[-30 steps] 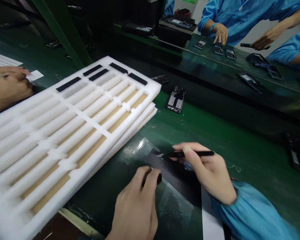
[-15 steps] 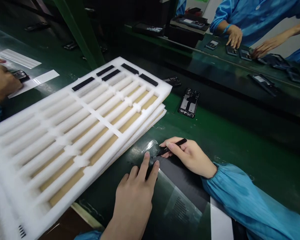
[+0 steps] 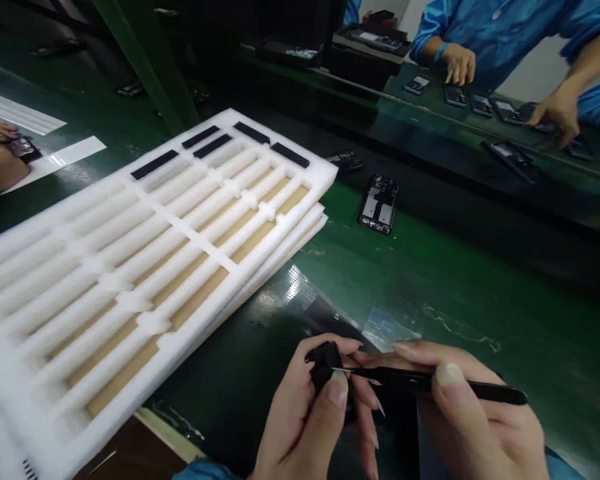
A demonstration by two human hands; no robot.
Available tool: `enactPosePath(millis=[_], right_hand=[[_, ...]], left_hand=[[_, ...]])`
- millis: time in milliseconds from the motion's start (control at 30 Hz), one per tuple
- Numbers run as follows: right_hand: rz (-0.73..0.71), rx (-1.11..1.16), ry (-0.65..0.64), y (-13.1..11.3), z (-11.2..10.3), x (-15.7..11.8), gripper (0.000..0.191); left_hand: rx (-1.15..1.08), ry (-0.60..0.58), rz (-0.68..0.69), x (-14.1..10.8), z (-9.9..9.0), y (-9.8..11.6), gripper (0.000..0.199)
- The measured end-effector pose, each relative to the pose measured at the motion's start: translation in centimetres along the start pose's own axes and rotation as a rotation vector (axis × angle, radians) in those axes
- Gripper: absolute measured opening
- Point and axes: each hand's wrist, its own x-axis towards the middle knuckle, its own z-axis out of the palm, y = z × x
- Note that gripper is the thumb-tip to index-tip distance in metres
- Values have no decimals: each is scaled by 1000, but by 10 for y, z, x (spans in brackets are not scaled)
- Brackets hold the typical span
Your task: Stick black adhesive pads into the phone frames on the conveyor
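Pinching a small black plastic part (image 3: 324, 363) between thumb and fingers, the left hand (image 3: 300, 417) holds it up over the green tabletop (image 3: 445, 267), while the right hand (image 3: 480, 417) grips slim black tweezers (image 3: 430, 380) like a pen, their fine tip reaching the part. The part looks light and stiff, though any thin sections could be fragile, and its small, smooth body may slip, so a firm hold on its outer edges seems safest. A wide white foam tray (image 3: 275, 217) lies to the left of the hands, and a black rectangular phone frame (image 3: 379, 203) rests farther along the tabletop.
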Motion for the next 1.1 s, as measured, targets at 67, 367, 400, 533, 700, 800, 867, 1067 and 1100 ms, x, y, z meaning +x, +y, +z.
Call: enactPosePath(millis=[67,367,400,533,700,800,867,1067,1100], right_hand=[[-45,-29,12,4,-3,-1,24],[-98,-20,54,14,-21,-15,26],[-103,-24,65,15,-22,-16,27],[-150,-58,136,14,-23,-19,25],[-241,-80,177,13,-20,-29,19],[-264,-73,147,18,-32,-22,22],[-246,-36,152,23,-50,-3,25],[-116,95,214,55,-110,84,38],[-92,101,213,61,-114,93,41]], left_hand=[[-2,-17,-8,-1,0,-3,26],[38,-16,-15,-7,14,-9,23],[41,-18,-13,-7,16,-10,23],[47,-27,-2,-9,20,-15,23],[-15,37,-46,-6,25,-23,26],[3,150,-46,-1,25,-23,26],[75,244,-3,4,20,-18,23],[923,100,167,30,-7,2,23],[1192,1,254,36,-10,3,25]])
